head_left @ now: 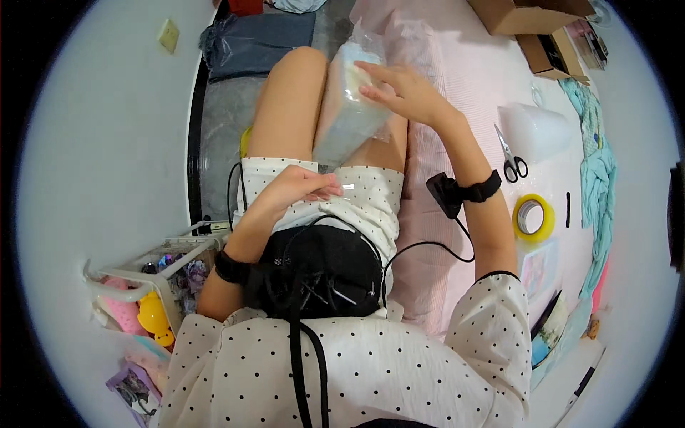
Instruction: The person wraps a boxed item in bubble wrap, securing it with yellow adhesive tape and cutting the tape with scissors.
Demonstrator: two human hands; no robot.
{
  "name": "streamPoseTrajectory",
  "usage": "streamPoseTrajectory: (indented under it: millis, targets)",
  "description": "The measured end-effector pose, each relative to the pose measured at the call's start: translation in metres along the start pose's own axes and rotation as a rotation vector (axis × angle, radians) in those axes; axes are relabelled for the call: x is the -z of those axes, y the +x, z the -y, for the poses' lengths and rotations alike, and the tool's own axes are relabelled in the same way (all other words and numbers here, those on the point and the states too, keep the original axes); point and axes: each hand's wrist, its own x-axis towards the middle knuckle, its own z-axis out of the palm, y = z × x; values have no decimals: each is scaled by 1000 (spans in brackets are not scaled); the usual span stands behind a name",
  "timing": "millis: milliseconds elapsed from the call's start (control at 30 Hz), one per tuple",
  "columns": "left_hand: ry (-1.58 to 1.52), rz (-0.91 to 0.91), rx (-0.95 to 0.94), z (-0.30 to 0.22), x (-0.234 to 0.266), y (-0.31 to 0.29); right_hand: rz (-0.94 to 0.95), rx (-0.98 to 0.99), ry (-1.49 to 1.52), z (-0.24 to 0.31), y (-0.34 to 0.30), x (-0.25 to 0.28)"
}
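Package: a clear plastic-wrapped pack of pale blue-white goods stands tilted on the person's lap, between the knees, its top leaning away from the body.
Right hand: the right hand lies flat on the pack's upper right side, fingers spread apart and pressed on the wrap, not closed around it.
Left hand: the left hand pinches the pack's lower end, fingers together on the plastic at the hem of the dotted shorts.
Bed: a pink sheet lies to the right.
Tools: scissors and a yellow tape roll rest on the sheet, apart from both hands.
Boxes: cardboard boxes sit at the top right.
Left side: a white rack holds small toys.
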Motion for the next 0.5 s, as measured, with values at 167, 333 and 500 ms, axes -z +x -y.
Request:
streamPoseTrajectory:
  millis: [167,333,500]
  targets:
    - [-42,-41,15,-4,-5,-1,-269,202,29,-14,3,-25]
    - [-16,-82,-31,6,10,14,-348,130,-127,-10,0,-43]
    - [-6,-78,26,2,8,19,-531,268,-231,-28,0,-63]
